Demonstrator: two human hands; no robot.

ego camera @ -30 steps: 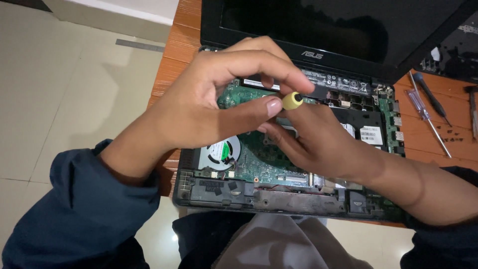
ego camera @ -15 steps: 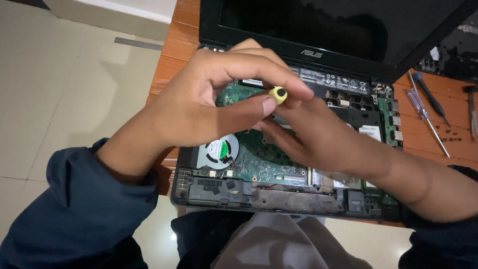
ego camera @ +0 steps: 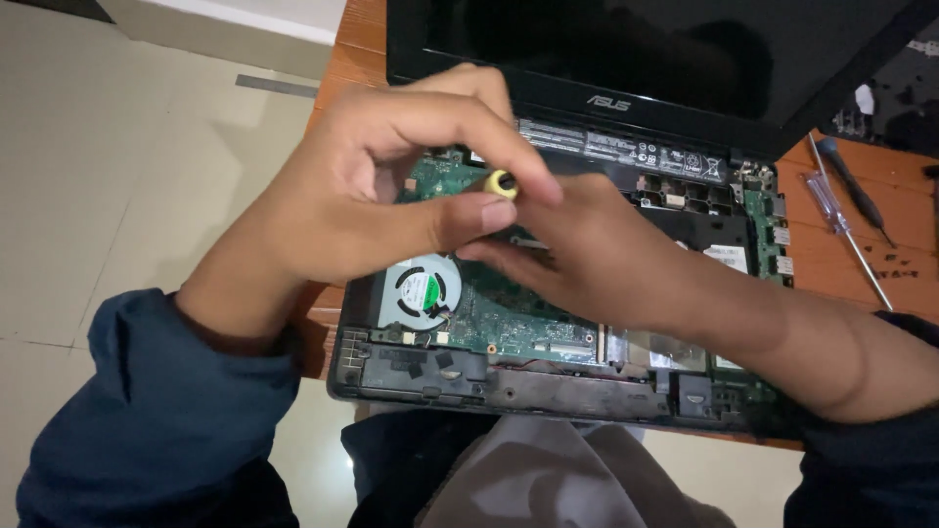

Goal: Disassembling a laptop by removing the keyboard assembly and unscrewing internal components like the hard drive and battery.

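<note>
An opened laptop lies on a wooden table with its green circuit board and round fan exposed. Both my hands meet over the board. My left hand curls over a screwdriver with a yellow end cap, thumb and fingertips pinching its top. Just below and to the right, my right hand has its fingers closed around the tool's lower part. The shaft and tip are hidden by the hands.
The dark laptop screen stands upright at the back. Two more screwdrivers lie on the orange-brown table at the right. Pale floor tiles are on the left, and a grey cloth rests on my lap.
Both hands and the yellow-capped screwdriver have shifted a little to the left over the board. The grip looks the same.
</note>
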